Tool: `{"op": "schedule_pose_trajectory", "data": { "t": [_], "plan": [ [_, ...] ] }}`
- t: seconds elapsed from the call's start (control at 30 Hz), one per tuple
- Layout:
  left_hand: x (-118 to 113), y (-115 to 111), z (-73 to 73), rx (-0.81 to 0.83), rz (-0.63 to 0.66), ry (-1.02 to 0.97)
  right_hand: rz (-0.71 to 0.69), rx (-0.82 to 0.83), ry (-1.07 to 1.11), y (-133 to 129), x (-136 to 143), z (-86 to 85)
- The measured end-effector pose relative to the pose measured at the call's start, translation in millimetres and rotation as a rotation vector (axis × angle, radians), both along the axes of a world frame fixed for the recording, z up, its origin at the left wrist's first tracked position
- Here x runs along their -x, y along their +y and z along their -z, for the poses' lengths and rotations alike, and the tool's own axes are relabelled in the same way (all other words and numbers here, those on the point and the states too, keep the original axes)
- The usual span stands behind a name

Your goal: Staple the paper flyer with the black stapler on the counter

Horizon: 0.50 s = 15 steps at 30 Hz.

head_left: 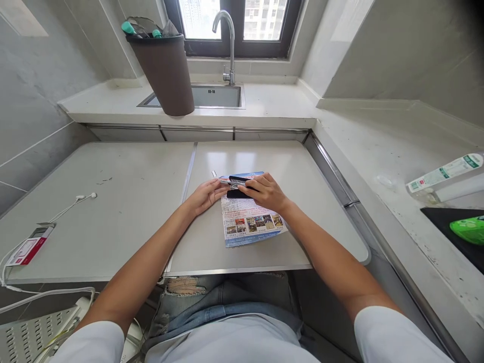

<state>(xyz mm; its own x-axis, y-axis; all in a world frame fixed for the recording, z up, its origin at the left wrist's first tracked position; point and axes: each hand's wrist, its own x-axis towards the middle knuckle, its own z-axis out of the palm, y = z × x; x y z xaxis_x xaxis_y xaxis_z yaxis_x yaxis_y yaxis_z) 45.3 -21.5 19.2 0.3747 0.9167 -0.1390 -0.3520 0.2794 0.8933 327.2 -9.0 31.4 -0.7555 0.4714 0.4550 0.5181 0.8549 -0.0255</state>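
Note:
Both hands meet over the folding table, holding what looks like a black stapler [239,193] with its silver metal rail exposed. My left hand [207,195] pinches the metal end from the left. From the other side, my right hand [264,191] has its fingers closed round the black body. Beneath them lies a printed leaflet [253,227] with blue borders and a row of small pictures. Just beyond my left fingertips is a small thin silver piece [214,174], too small to make out clearly.
White earphones [86,196] and a red-and-white packet [32,245] lie on the table's left side. A brown bin [166,75] with bottles in it stands by the sink [217,97]. On the right counter are a labelled clear bottle [446,174] and a green item [469,230].

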Motion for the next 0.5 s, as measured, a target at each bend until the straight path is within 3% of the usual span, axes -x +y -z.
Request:
{"op": "schedule_pose_trajectory", "data": {
  "t": [0.27, 0.4, 0.5],
  "plan": [
    [1.8, 3.7, 3.2, 0.053, -0.06, -0.039, -0.008, -0.034, 0.005, -3.0, 1.6, 1.3],
    [3.8, 4.6, 5.5, 0.038, -0.103, -0.038, 0.133, -0.001, 0.166, -2.2, 1.4, -4.0],
    [5.0, 5.9, 7.9, 0.052, -0.186, -0.016, 0.244, 0.134, 0.345, 2.7, 0.2, -6.4]
  ]
}}
